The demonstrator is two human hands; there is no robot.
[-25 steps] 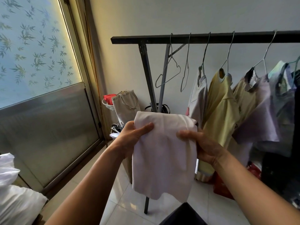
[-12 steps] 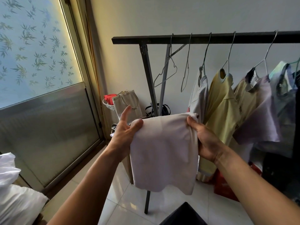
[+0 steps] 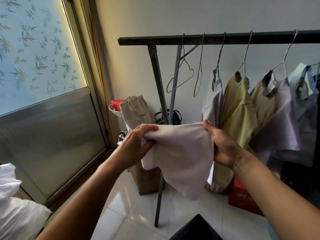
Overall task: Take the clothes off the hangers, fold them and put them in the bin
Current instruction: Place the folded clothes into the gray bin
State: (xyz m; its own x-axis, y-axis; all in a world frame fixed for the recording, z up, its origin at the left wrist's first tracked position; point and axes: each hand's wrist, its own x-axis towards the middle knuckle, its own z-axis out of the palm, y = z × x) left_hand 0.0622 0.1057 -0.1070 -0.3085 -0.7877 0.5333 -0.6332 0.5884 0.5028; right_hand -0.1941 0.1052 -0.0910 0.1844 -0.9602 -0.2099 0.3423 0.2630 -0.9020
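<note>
A frosted glass door [image 3: 34,58] printed with bamboo leaves fills the space to the left of a black clothes rack [image 3: 164,41], which stands against a pale wall. On the rack's right half, clothes hang on wire hangers: a grey-white shirt [image 3: 213,101], a yellow shirt [image 3: 237,115], a lilac shirt [image 3: 277,122], and more running off the right edge.

In front of the rack's leg, a person holds up a white garment [image 3: 181,156]. Its top edge is stretched between both hands and its lower part hangs loose in a point. The left hand [image 3: 136,144] grips the garment's left corner, fingers curled into bunched cloth. The right hand [image 3: 223,146] pinches the right edge, thumb on top, the other fingers hidden behind the cloth.

Two empty wire hangers [image 3: 180,83] hang at the rack's left end. Around the rack's foot stand a cardboard box [image 3: 149,179], a canvas tote bag [image 3: 135,111] and, under the shirts, a red box [image 3: 242,198]. A dark object [image 3: 195,229] shows at the bottom edge in front of the rack. Whether it is the bin cannot be told.
</note>
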